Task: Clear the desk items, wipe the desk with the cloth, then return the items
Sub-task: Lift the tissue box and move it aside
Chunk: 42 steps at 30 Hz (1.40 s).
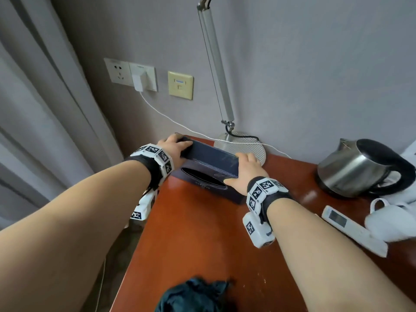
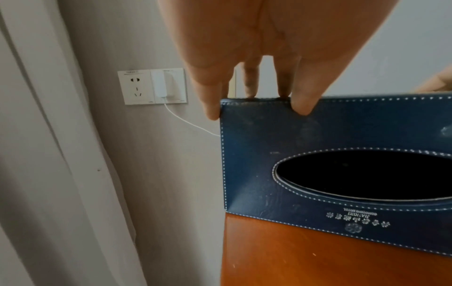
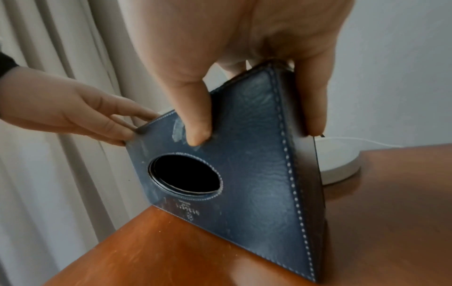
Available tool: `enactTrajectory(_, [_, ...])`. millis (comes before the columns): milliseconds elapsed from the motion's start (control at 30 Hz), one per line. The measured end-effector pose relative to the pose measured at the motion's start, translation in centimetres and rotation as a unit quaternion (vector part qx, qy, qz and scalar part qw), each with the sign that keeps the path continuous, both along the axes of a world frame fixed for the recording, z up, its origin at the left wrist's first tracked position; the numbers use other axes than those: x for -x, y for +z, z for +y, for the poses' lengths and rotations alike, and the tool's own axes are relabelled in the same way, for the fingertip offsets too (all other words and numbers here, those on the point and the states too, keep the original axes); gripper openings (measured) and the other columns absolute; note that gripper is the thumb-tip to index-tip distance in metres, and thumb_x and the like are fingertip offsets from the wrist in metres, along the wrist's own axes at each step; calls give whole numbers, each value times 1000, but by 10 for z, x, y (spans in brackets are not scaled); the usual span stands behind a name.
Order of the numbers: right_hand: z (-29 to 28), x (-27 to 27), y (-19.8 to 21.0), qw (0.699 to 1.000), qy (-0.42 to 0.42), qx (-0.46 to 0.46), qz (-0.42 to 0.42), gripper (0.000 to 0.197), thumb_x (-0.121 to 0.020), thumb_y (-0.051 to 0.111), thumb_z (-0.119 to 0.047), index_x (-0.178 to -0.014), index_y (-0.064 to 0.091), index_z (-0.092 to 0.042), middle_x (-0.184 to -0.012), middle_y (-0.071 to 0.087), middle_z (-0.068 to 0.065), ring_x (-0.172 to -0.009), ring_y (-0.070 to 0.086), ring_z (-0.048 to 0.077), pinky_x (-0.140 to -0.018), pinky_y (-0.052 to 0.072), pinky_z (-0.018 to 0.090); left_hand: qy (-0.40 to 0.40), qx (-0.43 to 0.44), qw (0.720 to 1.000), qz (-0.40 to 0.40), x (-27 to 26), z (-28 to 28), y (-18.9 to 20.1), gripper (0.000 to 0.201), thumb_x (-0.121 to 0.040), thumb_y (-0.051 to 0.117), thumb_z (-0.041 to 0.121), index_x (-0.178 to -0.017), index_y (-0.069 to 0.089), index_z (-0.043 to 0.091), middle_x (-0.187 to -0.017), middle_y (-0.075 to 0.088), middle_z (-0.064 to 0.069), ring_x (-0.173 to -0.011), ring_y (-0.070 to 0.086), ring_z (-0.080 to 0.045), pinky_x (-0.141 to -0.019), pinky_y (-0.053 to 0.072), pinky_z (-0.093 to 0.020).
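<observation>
A navy leather tissue box (image 1: 209,170) (image 2: 318,135) (image 3: 244,164) with an oval opening stands at the far left corner of the red-brown desk (image 1: 202,233). It is tipped so the opening faces me, with its near lower edge on the desk. My left hand (image 1: 173,145) (image 2: 249,83) (image 3: 80,112) grips the box's left end, fingers over the top edge. My right hand (image 1: 245,170) (image 3: 234,58) grips the right end, thumb on the front face and fingers behind. A crumpled dark teal cloth (image 1: 193,296) lies at the desk's near edge.
A lamp base (image 1: 243,145) sits right behind the box, its arm rising along the wall. A steel kettle (image 1: 360,167), white remote (image 1: 353,230) and white mug (image 1: 391,221) are at the right. A charger cable (image 1: 168,118) runs from the wall outlet. Curtains hang at the left.
</observation>
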State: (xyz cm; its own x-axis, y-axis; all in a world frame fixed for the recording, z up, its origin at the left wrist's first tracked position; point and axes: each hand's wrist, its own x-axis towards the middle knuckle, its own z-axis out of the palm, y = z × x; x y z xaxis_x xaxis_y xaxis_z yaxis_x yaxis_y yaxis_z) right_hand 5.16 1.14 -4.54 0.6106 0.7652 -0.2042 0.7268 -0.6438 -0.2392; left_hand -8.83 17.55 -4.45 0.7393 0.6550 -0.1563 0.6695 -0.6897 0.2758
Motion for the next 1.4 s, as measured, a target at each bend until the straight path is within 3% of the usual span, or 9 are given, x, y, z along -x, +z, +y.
enactTrajectory(233, [4, -14, 0, 999, 18, 1, 35, 81, -83, 65, -35, -147, 18, -22, -148, 24, 6, -136, 28, 24, -109, 35, 38, -29, 30, 998, -38, -20, 29, -4, 59, -89, 56, 13, -143, 37, 29, -152, 25, -2, -140, 22, -24, -109, 12, -16])
enactTrajectory(300, [-3, -20, 5, 998, 45, 24, 43, 78, -84, 64, -32, -147, 18, -26, -149, 22, 2, -137, 25, 23, -109, 31, 36, -41, 13, 999, -29, -22, 30, -6, 62, -87, 55, 12, -143, 35, 32, -153, 24, 0, -141, 19, -24, -113, 10, -21])
enactTrajectory(433, [-8, -26, 13, 994, 77, 55, 47, 77, -84, 66, -31, -147, 21, -33, -149, 23, -1, -137, 26, 20, -108, 31, 32, -132, -55, 986, 87, -29, 24, 0, 64, -92, 48, 20, -147, 20, 38, -157, 12, 3, -146, 5, -23, -119, 7, -44])
enactTrajectory(567, [0, -23, 11, 995, 68, 63, 39, 75, -86, 64, -27, -146, 21, -37, -152, 19, 2, -139, 23, 22, -110, 29, 31, -177, -30, 969, 168, -37, 21, 8, 60, -100, 36, 16, -149, 8, 35, -159, -4, 2, -147, -7, -25, -117, 3, -49])
enactTrajectory(800, [16, -21, 8, 996, 58, 53, 32, 73, -88, 61, -23, -147, 20, -37, -153, 17, 3, -138, 25, 23, -109, 33, 32, -151, -28, 958, 242, -48, 35, 4, 72, -99, 40, 12, -148, -5, 40, -158, -16, 4, -146, -15, -27, -116, -1, -51])
enactTrajectory(1033, [16, -20, 7, 996, 65, 66, 5, 73, -90, 58, -25, -148, 15, -36, -153, 14, 5, -141, 19, 25, -110, 30, 35, -127, -33, 972, 195, -42, 23, 6, 73, -97, 42, 10, -149, -2, 38, -159, -11, 4, -146, -11, -26, -118, 0, -49])
enactTrajectory(1200, [10, -16, 14, 994, 69, 79, -3, 76, -89, 58, -30, -149, 12, -32, -156, 10, 4, -143, 12, 25, -113, 26, 36, -123, -31, 979, 159, -35, -1, 14, 73, -95, 48, 37, -150, 2, 31, -159, -7, 1, -147, -8, -28, -119, 1, -49])
enactTrajectory(1400, [-17, -14, 40, 994, 68, 83, -24, 79, -88, 59, -36, -149, 9, -31, -158, 2, 5, -146, 0, 25, -116, 17, 41, -130, -31, 988, 74, -29, -35, 27, 80, -90, 53, 46, -151, 6, 26, -159, 5, -2, -147, -3, -25, -119, 2, -45])
